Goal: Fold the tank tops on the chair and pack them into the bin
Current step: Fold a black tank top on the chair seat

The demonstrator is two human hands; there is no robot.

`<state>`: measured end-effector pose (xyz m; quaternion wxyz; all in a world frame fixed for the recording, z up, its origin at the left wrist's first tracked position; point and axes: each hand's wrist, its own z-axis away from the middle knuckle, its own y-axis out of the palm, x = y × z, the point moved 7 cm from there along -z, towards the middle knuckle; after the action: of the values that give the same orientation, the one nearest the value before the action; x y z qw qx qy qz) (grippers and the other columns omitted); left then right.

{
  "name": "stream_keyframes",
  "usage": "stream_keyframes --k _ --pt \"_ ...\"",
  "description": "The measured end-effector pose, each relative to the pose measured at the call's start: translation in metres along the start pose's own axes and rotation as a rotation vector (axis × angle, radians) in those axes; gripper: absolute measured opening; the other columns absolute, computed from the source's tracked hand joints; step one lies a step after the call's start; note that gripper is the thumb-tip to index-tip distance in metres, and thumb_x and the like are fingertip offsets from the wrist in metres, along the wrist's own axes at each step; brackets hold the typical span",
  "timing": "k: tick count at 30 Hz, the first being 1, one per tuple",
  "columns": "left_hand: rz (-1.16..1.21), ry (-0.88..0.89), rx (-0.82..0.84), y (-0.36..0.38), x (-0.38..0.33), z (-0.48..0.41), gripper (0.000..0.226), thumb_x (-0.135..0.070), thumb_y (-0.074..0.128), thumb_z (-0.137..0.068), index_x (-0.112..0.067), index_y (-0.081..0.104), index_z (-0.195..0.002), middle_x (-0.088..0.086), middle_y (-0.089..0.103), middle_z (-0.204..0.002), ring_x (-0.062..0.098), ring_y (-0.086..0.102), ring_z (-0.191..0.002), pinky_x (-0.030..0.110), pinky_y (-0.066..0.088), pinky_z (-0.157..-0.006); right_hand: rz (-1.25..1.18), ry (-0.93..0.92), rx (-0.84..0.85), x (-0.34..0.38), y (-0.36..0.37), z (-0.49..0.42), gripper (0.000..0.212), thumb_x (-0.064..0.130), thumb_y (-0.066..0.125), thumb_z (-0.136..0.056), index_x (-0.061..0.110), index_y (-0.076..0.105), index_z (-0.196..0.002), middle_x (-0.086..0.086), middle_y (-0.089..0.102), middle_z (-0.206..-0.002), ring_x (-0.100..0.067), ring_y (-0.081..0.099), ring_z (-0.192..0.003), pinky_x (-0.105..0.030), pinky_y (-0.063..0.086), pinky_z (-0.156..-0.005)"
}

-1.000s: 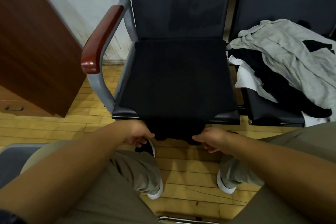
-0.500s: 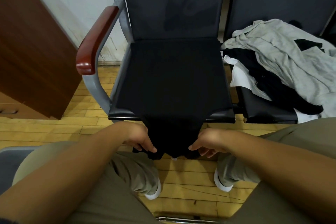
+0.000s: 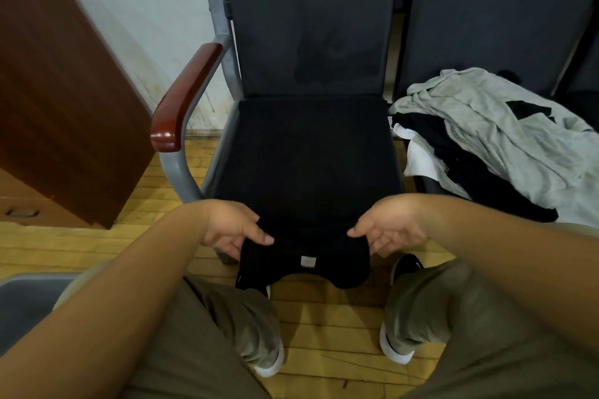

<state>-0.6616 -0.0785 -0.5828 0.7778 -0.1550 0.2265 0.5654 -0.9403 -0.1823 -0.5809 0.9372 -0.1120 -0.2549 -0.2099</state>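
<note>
A black tank top [image 3: 304,191] lies spread over the dark seat of the chair [image 3: 308,52] in front of me. Its near end with a small white label hangs over the seat's front edge. My left hand [image 3: 235,230] pinches that end on the left side. My right hand [image 3: 387,230] pinches it on the right side. A heap of grey, black and white tank tops [image 3: 492,136] lies on the seat to the right. No bin is in view.
The chair has a red-brown armrest [image 3: 184,97] on its left side. A brown wooden cabinet [image 3: 58,91] stands at the left against the wall. My knees and white-soled shoes are over the wooden floor [image 3: 330,317] below.
Both hands have lifted the near end of the black tank top up from below the seat edge, so its white label now shows. The camera has tilted up.
</note>
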Motion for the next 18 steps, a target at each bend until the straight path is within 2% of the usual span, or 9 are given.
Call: stream_keyframes --k 2,5,8,13,14,15,16,17,18 --pt "0.090 0.086 -0.040 -0.006 -0.019 0.011 0.048 -0.011 0.074 -0.098 -0.007 0.059 -0.144 0.014 0.074 -0.133 0.032 0.071 -0.123 0.052 0.055 -0.107 -0.093 -0.042 -0.013 0.016 -0.016 0.006 0.049 0.023 0.071 -0.100 0.009 0.059 -0.145 -0.011 0.075 -0.128 -0.027 0.071 -0.121 -0.047 0.038 -0.124" --pt "0.277 0.223 -0.207 -0.020 -0.047 0.019 0.044 -0.014 0.075 -0.097 -0.007 0.063 -0.140 0.012 0.076 -0.127 0.029 0.073 -0.119 0.048 0.059 -0.102 -0.210 -0.149 -0.022 0.048 -0.032 0.018 0.032 0.020 0.060 -0.105 0.011 0.066 -0.135 -0.009 0.076 -0.127 -0.026 0.073 -0.119 -0.045 0.047 -0.116" --pt "0.460 0.284 -0.316 -0.033 -0.067 0.017 0.039 -0.019 0.074 -0.099 -0.009 0.065 -0.135 0.011 0.078 -0.122 0.029 0.075 -0.115 0.045 0.062 -0.096 -0.293 -0.214 -0.081 0.074 -0.049 0.020 0.028 0.019 0.059 -0.104 0.010 0.071 -0.128 -0.008 0.078 -0.118 -0.026 0.075 -0.112 -0.044 0.056 -0.106" --pt "0.728 0.386 -0.373 -0.058 -0.105 0.005 0.040 -0.022 0.077 -0.097 -0.009 0.067 -0.133 0.009 0.078 -0.123 0.023 0.074 -0.118 0.037 0.054 -0.110 -0.446 -0.275 -0.161 0.113 -0.080 0.009 0.030 0.022 0.064 -0.101 0.015 0.069 -0.130 -0.007 0.078 -0.121 -0.017 0.077 -0.094 -0.031 0.064 -0.075" --pt "0.779 0.392 -0.370 -0.063 -0.113 0.001 0.037 -0.022 0.077 -0.097 -0.009 0.068 -0.131 0.007 0.079 -0.116 0.020 0.077 -0.109 0.032 0.057 -0.105 -0.495 -0.278 -0.168 0.120 -0.085 0.006 0.030 0.022 0.065 -0.101 0.016 0.069 -0.130 -0.005 0.079 -0.116 -0.015 0.078 -0.088 -0.027 0.063 -0.070" --pt "0.814 0.392 -0.373 -0.067 -0.121 -0.003 0.033 -0.023 0.077 -0.097 -0.011 0.068 -0.127 0.004 0.080 -0.105 0.016 0.078 -0.091 0.025 0.062 -0.090 -0.547 -0.278 -0.170 0.125 -0.091 0.003 0.031 0.022 0.066 -0.100 0.016 0.069 -0.130 -0.002 0.078 -0.110 -0.013 0.077 -0.083 -0.024 0.062 -0.067" --pt "0.837 0.382 -0.379 -0.071 -0.128 -0.006 0.029 -0.023 0.076 -0.097 -0.014 0.068 -0.124 0.002 0.078 -0.094 0.013 0.076 -0.074 0.020 0.063 -0.069 -0.609 -0.277 -0.174 0.131 -0.097 -0.001 0.032 0.022 0.068 -0.100 0.014 0.068 -0.131 -0.001 0.077 -0.107 -0.011 0.076 -0.079 -0.022 0.061 -0.063" --pt "0.845 0.369 -0.392 -0.076 -0.135 -0.009 0.027 -0.023 0.076 -0.098 -0.016 0.067 -0.122 0.001 0.075 -0.088 0.011 0.072 -0.062 0.019 0.059 -0.052 -0.671 -0.275 -0.183 0.135 -0.103 -0.007 0.034 0.021 0.070 -0.099 0.013 0.068 -0.131 -0.001 0.075 -0.104 -0.010 0.074 -0.075 -0.020 0.059 -0.059" --pt "0.845 0.357 -0.409 -0.080 -0.141 -0.012 0.026 -0.022 0.075 -0.098 -0.016 0.066 -0.121 0.001 0.074 -0.085 0.011 0.070 -0.055 0.019 0.053 -0.044 -0.727 -0.273 -0.198 0.139 -0.110 -0.012 0.035 0.021 0.072 -0.098 0.012 0.068 -0.131 -0.001 0.074 -0.102 -0.009 0.072 -0.072 -0.018 0.057 -0.054"
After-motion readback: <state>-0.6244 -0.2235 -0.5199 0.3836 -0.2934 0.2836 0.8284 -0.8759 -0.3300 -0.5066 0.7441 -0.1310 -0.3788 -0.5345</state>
